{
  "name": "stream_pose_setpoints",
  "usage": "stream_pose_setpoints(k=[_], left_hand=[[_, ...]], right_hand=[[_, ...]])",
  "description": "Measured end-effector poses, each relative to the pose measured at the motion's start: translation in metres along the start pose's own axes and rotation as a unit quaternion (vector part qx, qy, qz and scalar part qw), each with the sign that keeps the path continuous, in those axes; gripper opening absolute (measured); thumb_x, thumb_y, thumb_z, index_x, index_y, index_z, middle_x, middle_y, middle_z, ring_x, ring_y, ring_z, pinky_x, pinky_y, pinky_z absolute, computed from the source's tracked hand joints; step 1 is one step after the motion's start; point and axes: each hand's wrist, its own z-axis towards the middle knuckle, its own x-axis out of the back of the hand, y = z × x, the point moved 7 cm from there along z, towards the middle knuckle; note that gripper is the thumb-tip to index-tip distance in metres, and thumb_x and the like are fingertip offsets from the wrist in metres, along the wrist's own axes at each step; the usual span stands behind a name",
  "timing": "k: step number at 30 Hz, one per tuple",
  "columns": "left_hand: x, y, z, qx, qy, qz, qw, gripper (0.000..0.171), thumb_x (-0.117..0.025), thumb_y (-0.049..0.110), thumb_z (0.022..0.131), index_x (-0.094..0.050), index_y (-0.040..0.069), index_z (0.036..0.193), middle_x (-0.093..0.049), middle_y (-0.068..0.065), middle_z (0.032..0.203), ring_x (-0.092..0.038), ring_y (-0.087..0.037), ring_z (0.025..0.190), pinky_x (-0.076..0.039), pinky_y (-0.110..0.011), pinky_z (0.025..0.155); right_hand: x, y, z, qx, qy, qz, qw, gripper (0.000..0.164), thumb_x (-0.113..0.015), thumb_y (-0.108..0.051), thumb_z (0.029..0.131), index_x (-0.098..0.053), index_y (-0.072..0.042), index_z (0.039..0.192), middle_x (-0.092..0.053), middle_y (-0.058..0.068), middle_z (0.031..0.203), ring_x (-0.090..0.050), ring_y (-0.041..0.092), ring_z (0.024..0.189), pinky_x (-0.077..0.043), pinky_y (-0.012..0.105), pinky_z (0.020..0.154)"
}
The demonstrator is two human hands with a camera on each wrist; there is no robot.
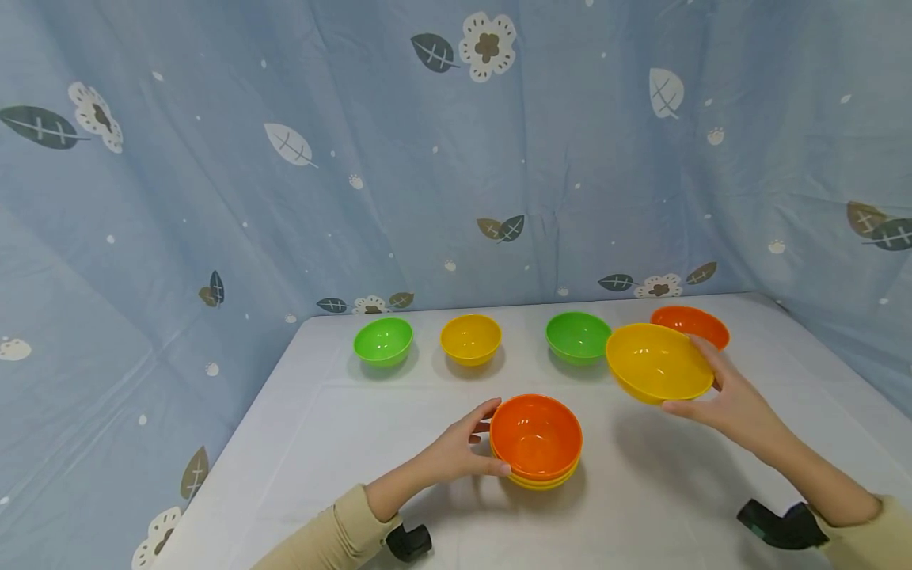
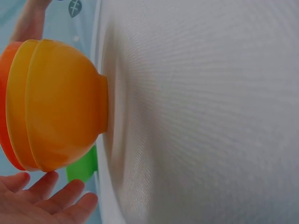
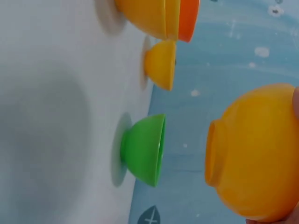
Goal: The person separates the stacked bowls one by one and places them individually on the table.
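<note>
In the head view my right hand (image 1: 734, 400) pinches a yellow bowl (image 1: 657, 364) by its right rim, thumb in front and fingers behind. The bowl hangs above the table, its opening tilted toward the head camera; its foot ring and underside show in the right wrist view. A stack stands at the front middle of the table: an orange bowl (image 1: 536, 435) on top of two yellow bowls (image 2: 70, 107). My left hand (image 1: 459, 447) is at the stack's left side, fingers loosely spread, with thumb and index fingertips right at the rim.
Along the back of the white-covered table (image 1: 306, 443) stand a light green bowl (image 1: 383, 342), a yellow bowl (image 1: 470, 340), a green bowl (image 1: 579, 338) and an orange bowl (image 1: 694, 323), partly hidden behind the held bowl. A blue patterned curtain (image 1: 399, 158) hangs behind.
</note>
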Motion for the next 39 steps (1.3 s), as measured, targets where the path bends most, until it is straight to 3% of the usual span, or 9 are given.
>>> stream_pose_setpoints(k=[13, 24, 33, 39], left_hand=[[0.0, 0.0, 0.001, 0.0, 0.0, 0.004, 1.0, 0.088, -0.075, 0.026, 0.075, -0.024, 0.007, 0.144, -0.04, -0.007, 0.138, -0.044, -0.024, 0.121, -0.039, -0.038, 0.097], [0.0, 0.001, 0.001, 0.004, 0.0, 0.001, 1.0, 0.087, -0.075, 0.026, 0.075, -0.024, 0.007, 0.144, -0.04, -0.006, 0.138, -0.044, -0.024, 0.121, -0.039, -0.039, 0.098], [0.0, 0.0, 0.001, 0.002, 0.001, 0.007, 1.0, 0.089, -0.075, 0.029, 0.075, -0.024, 0.007, 0.144, -0.04, -0.007, 0.138, -0.045, -0.024, 0.121, -0.039, -0.038, 0.097], [0.0, 0.0, 0.001, 0.006, -0.001, 0.005, 1.0, 0.089, -0.075, 0.028, 0.075, -0.023, 0.008, 0.144, -0.04, -0.007, 0.138, -0.044, -0.024, 0.121, -0.039, -0.04, 0.097]], right_hand=[[0.011, 0.027, -0.002, -0.025, 0.012, -0.021, 0.999, 0.102, -0.067, -0.031, 0.082, 0.007, 0.001, 0.144, 0.003, 0.036, 0.144, -0.019, 0.054, 0.118, -0.029, 0.07, 0.086], [0.022, 0.052, -0.004, -0.031, 0.053, -0.028, 0.998, 0.1, -0.069, -0.032, 0.08, -0.001, 0.004, 0.144, -0.01, 0.038, 0.139, -0.023, 0.052, 0.111, -0.026, 0.071, 0.084], [0.03, 0.074, -0.006, -0.035, 0.054, -0.045, 0.997, 0.099, -0.067, -0.034, 0.082, 0.0, 0.01, 0.141, -0.008, 0.041, 0.139, -0.021, 0.055, 0.113, -0.02, 0.072, 0.087], [0.035, 0.097, -0.006, -0.063, 0.046, -0.058, 0.995, 0.102, -0.063, -0.039, 0.084, 0.004, 0.013, 0.139, -0.003, 0.043, 0.138, -0.017, 0.057, 0.115, -0.017, 0.073, 0.089]])
